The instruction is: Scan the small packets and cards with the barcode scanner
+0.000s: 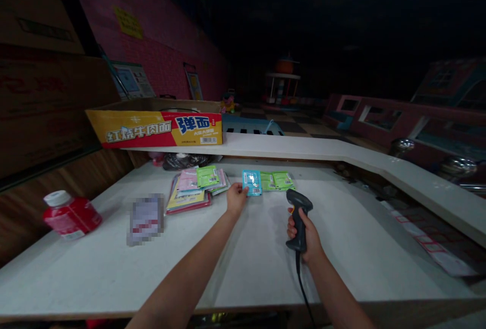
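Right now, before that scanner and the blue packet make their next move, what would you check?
1. Left hand on the blue packet: ok, the fingertips touch its left edge.
2. Right hand grips the scanner: ok, the fingers wrap round the handle.
3. Scanner aimed at the packet: cannot tell, no beam shows.
4. Blue packet apart from the green packets: cannot tell, their edges meet or overlap.
5. Cable free: ok, it runs off the table at its front edge.

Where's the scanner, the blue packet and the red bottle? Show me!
scanner [298,200], head view, on its dark head above the fingers.
blue packet [252,182], head view, middle of its front.
red bottle [74,216], head view, on its red side.
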The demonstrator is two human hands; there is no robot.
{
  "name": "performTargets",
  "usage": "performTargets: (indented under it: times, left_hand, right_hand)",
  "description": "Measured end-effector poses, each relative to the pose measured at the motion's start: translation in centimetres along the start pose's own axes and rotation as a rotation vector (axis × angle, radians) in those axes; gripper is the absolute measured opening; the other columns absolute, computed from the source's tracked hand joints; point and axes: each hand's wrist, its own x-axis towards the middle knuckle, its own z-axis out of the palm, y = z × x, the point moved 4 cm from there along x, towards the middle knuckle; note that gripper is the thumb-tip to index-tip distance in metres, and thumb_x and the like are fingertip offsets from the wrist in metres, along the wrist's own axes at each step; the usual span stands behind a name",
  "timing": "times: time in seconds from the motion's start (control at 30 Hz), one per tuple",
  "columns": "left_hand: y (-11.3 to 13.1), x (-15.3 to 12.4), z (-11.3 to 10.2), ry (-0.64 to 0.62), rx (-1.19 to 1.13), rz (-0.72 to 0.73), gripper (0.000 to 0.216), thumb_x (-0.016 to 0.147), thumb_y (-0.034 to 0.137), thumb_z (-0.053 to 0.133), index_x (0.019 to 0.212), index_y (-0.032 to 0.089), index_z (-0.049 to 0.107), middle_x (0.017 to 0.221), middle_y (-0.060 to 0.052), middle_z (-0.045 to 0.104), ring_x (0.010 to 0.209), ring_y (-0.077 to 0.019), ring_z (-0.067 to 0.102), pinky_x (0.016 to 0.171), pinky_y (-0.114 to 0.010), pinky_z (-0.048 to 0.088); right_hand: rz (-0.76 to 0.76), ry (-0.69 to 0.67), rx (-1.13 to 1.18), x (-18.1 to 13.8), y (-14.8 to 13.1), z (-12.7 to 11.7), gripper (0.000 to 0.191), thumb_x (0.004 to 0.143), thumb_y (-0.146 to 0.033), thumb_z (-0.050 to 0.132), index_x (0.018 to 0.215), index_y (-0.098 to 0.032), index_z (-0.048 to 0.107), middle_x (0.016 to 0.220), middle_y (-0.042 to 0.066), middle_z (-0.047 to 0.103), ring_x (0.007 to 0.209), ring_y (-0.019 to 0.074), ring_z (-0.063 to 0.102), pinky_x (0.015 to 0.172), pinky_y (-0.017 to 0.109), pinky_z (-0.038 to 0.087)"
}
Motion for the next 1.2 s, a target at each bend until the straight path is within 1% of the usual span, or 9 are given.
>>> performTargets:
  times: [0.13,0.23,0.43,0.6,0.73,0.87,1.0,1.13,1.2]
  left_hand:
    - [0.5,1.9,4.6,0.034,0.077,-0.083,0.015,0.070,0.028,0.068,0.073,0.017,0.058,0.062,0.000,0.063,0.056,-0.0140,0.062,0.052,-0.022,0.046]
    - [0.8,3.0,6.4,0.097,0.207,-0.095,0.011,0.070,0.022,0.068,0.074,0.018,0.058,0.067,-0.001,0.065,0.060,-0.0144,0.064,0.056,-0.023,0.047]
    - [0.6,3.5,6.7,0.187,0.428,-0.015,0.018,0.067,0.024,0.074,0.076,0.019,0.059,0.076,-0.005,0.069,0.079,-0.0217,0.067,0.071,-0.030,0.048]
    - [0.3,2.7,6.8,0.151,0.466,0.006,0.011,0.071,0.025,0.071,0.073,0.020,0.062,0.076,-0.007,0.068,0.079,-0.0229,0.066,0.074,-0.032,0.048]
    - [1.9,1.7,6.3,0.143,0.542,0.113,0.007,0.078,0.021,0.062,0.083,0.018,0.066,0.084,-0.009,0.068,0.083,-0.0230,0.065,0.078,-0.033,0.047]
    - [5.4,0.8,3.5,0.115,0.660,0.318,0.016,0.083,0.019,0.053,0.092,0.016,0.066,0.091,-0.010,0.067,0.089,-0.0229,0.061,0.087,-0.036,0.044]
    - [8.9,0.6,-2.2,0.196,0.878,0.422,0.021,0.085,0.021,0.051,0.100,0.017,0.066,0.101,-0.013,0.064,0.103,-0.0283,0.055,0.093,-0.041,0.040]
    - [10.2,0.9,-8.5,0.420,1.108,0.272,0.032,0.083,0.029,0.055,0.111,0.015,0.061,0.116,-0.019,0.057,0.114,-0.0361,0.048,0.094,-0.047,0.037]
    - [9.9,0.9,-10.7,0.493,1.163,0.177,0.044,0.080,0.038,0.059,0.114,0.010,0.058,0.120,-0.023,0.053,0.117,-0.0407,0.046,0.092,-0.050,0.037]
  right_hand:
    - [-0.006,0.009,-0.014,0.0,-0.1,0.4,0.044,0.067,-0.050,0.080,0.091,-0.017,0.063,0.055,-0.006,0.053,0.039,0.0057,0.042,0.035,0.016,0.034]
    - [-0.014,0.022,-0.034,0.0,-0.1,0.7,0.044,0.067,-0.050,0.079,0.091,-0.017,0.063,0.054,-0.005,0.054,0.039,0.0064,0.043,0.035,0.017,0.035]
    - [-0.024,0.037,-0.065,0.0,-0.3,1.1,0.046,0.066,-0.052,0.079,0.089,-0.016,0.062,0.054,-0.005,0.053,0.038,0.0064,0.044,0.035,0.017,0.033]
    - [-0.025,0.047,-0.083,0.0,-0.4,1.1,0.046,0.066,-0.052,0.080,0.089,-0.017,0.062,0.055,-0.004,0.054,0.038,0.0071,0.045,0.036,0.018,0.035]
    - [-0.027,0.044,-0.090,0.0,-0.2,0.8,0.046,0.066,-0.052,0.080,0.090,-0.017,0.062,0.054,-0.005,0.054,0.039,0.0070,0.045,0.035,0.017,0.036]
    - [-0.017,0.043,-0.104,-0.1,-0.1,0.5,0.045,0.066,-0.051,0.080,0.090,-0.019,0.061,0.055,-0.005,0.053,0.040,0.0070,0.046,0.036,0.017,0.037]
    - [-0.015,0.032,-0.101,-0.4,-0.1,0.4,0.043,0.066,-0.049,0.080,0.090,-0.019,0.062,0.056,-0.005,0.054,0.041,0.0070,0.046,0.036,0.016,0.038]
    - [-0.002,0.040,-0.096,-0.5,0.0,0.2,0.041,0.069,-0.047,0.079,0.092,-0.017,0.063,0.057,-0.004,0.054,0.041,0.0076,0.046,0.035,0.017,0.037]
    - [0.000,0.039,-0.100,-0.5,0.1,0.1,0.040,0.070,-0.046,0.078,0.092,-0.017,0.063,0.057,-0.004,0.054,0.041,0.0076,0.046,0.035,0.017,0.038]
